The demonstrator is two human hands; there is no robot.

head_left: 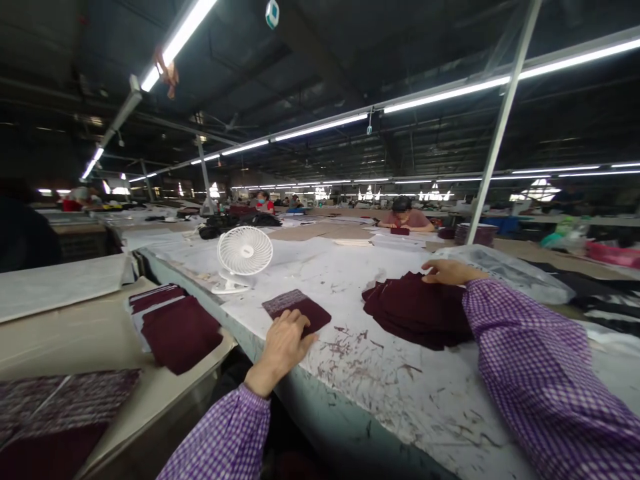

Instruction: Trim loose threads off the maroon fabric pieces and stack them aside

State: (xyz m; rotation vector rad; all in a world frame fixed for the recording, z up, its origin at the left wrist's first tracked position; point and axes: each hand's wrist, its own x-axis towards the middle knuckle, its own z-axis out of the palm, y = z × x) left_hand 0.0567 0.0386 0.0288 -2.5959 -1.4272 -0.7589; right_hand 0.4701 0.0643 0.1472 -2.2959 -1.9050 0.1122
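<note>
A small maroon piece of fabric with a speckled grey band [295, 308] lies near the front edge of the white-covered table [340, 380]. Over its near edge rests my left hand [286, 341], fingers bent and apart, thumb out to the right. To the right is a fanned pile of maroon pieces [417, 312]. My right hand [447, 272] touches the top far edge of that pile, its thumb and fingertips close together at the cloth; whether a piece is pinched between them is too small to tell.
A white fan [244, 252] stands beyond my left hand. Maroon stacks [183, 333] and speckled fabric [65, 407] lie on the lower left surface. Clear plastic [505, 270] is at right. Across the table sits a person [407, 217].
</note>
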